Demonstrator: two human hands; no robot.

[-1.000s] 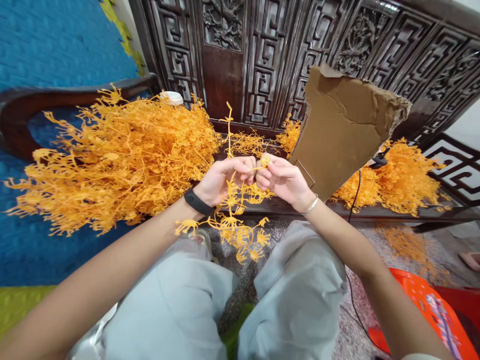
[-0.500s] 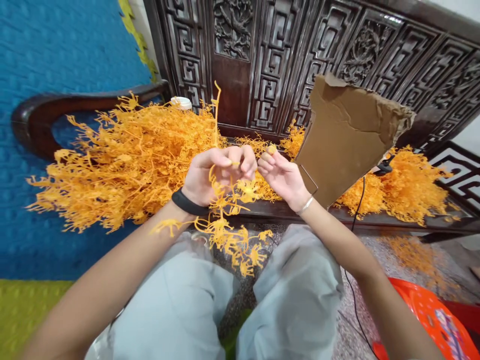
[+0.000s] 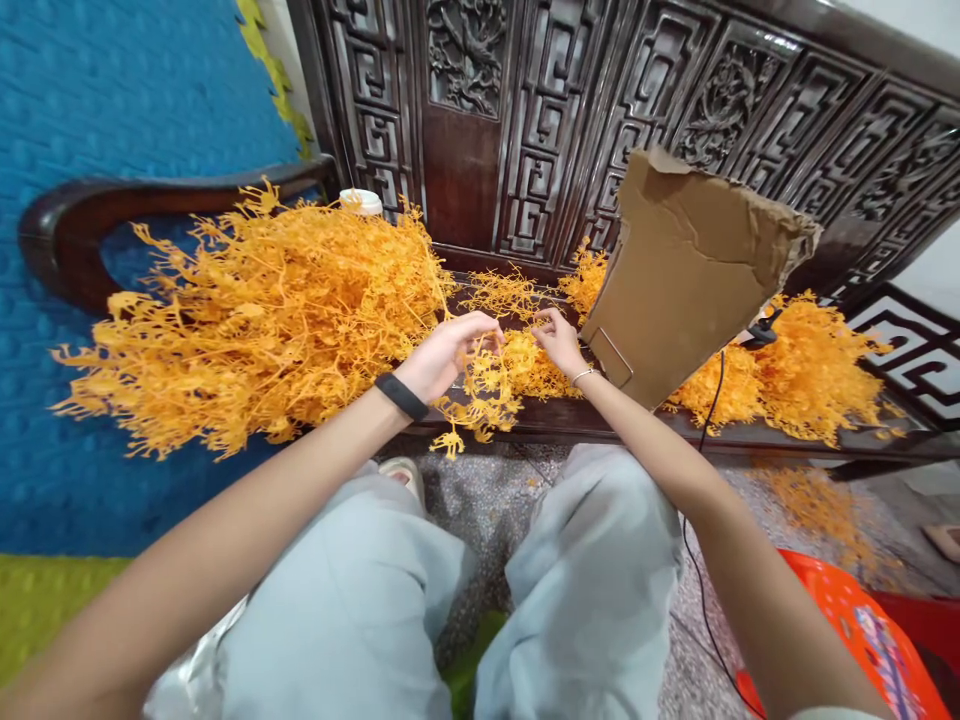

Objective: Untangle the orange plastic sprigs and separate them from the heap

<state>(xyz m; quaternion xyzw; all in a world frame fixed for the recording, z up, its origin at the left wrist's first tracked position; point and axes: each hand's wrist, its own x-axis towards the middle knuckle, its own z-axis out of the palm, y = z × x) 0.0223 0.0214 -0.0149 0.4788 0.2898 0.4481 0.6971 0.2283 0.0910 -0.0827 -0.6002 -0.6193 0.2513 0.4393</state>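
Note:
My left hand [image 3: 456, 352], with a black band at the wrist, is curled round an orange plastic flower sprig [image 3: 491, 400]. The sprig's small branching heads dangle below the palm, over the front edge of the dark wooden bench [image 3: 585, 420]. Just right of it, my right hand [image 3: 561, 342] is held low with bent fingers drawn together; whatever is between the fingertips is too small to make out. Beneath and between both hands lies a small heap of orange pieces [image 3: 551, 372]. A far bigger pile of orange sprigs [image 3: 300, 310] spreads out to the left.
A brown cardboard sheet [image 3: 675, 270] leans upright right of my hands, a bent metal handle at its lower corner. More orange pieces [image 3: 817, 370] lie beyond it, by a black cable [image 3: 712, 410]. A white lid [image 3: 361, 202] sits behind the left pile; a red stool [image 3: 847, 620] stands lower right.
Both hands have moved forward and down towards the bench, the left also to the right. The sprig has come down with the left hand. The yellow bit seen at my right fingertips no longer shows.

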